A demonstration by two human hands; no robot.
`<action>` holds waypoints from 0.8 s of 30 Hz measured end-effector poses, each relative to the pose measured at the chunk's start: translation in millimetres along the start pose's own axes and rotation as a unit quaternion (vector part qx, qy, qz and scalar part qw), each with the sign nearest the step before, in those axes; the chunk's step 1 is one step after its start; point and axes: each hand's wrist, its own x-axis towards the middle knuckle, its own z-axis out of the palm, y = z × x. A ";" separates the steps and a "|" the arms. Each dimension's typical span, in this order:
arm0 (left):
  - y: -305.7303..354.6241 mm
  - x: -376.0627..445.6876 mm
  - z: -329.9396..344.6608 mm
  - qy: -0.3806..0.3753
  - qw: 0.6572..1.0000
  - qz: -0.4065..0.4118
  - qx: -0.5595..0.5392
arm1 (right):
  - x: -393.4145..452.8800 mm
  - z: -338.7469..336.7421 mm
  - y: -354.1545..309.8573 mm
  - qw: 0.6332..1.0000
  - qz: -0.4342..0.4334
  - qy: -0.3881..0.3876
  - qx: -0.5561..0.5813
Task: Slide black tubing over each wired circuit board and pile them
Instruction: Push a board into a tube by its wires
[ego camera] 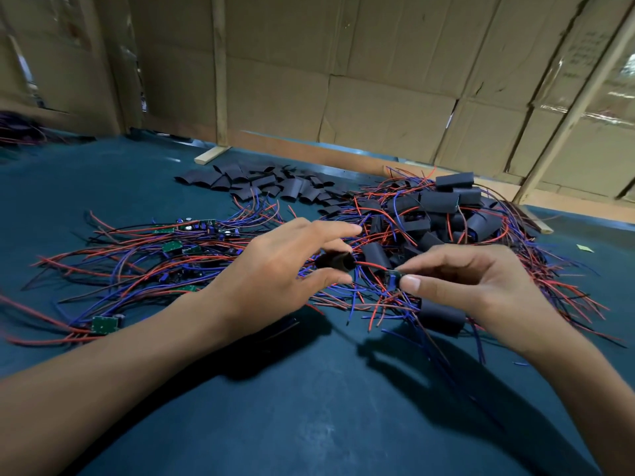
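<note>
My left hand (275, 266) holds a short piece of black tubing (335, 261) between thumb and fingers, its mouth facing right. My right hand (481, 286) pinches a small wired circuit board (393, 278) by its end. The board's red wire (371, 265) runs into the tubing; the board itself is outside it, a little to the right. Bare green boards with red and blue wires (171, 247) lie spread on the left. A pile of boards covered in black tubing (446, 214) sits at the right. Flat empty tubing pieces (261, 183) lie at the back.
Everything lies on a dark teal table cover (309, 407). One sleeved board (441, 317) lies under my right hand. Cardboard sheets on a wooden frame (378, 80) wall off the far edge, with a wood strip (211, 154) at their foot. More wires (20, 132) lie far left.
</note>
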 end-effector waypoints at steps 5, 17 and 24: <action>3.5 1.4 1.4 -0.026 0.999 0.043 0.013 | 2.2 24.8 2.4 1.000 -0.014 0.019 0.002; 7.5 -1.0 3.8 -0.040 0.996 0.081 0.028 | 4.6 37.8 1.6 0.996 0.056 0.032 0.057; 9.0 -1.1 3.5 -0.052 0.996 0.067 0.030 | 5.7 38.6 1.3 0.992 0.102 0.061 0.038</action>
